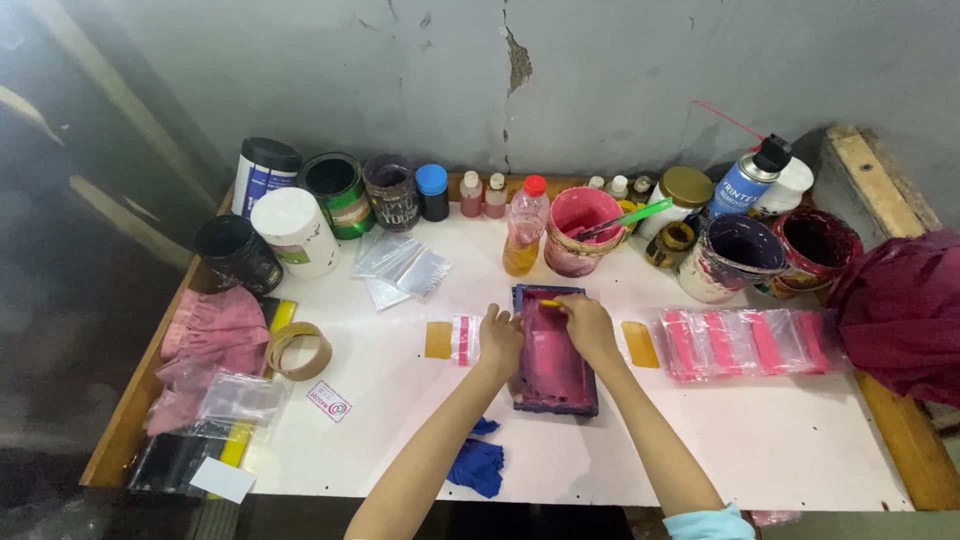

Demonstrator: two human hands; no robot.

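Ink tubs (585, 228) stand beyond the fingers, printed bags (745, 342) to their right. The left hand (499, 338) grips the screen frame's (553, 350) left edge; the right hand (588, 322), fingers closed, holds a yellow squeegee (552, 303) at the frame's far end.

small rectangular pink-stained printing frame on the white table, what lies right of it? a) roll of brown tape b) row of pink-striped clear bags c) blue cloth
b: the row of pink-striped clear bags lies right of the small rectangular pink-stained printing frame; tape and cloth sit left.

Both hands, left (499, 338) and right (588, 325), rest on a pink-inked screen frame (554, 370).
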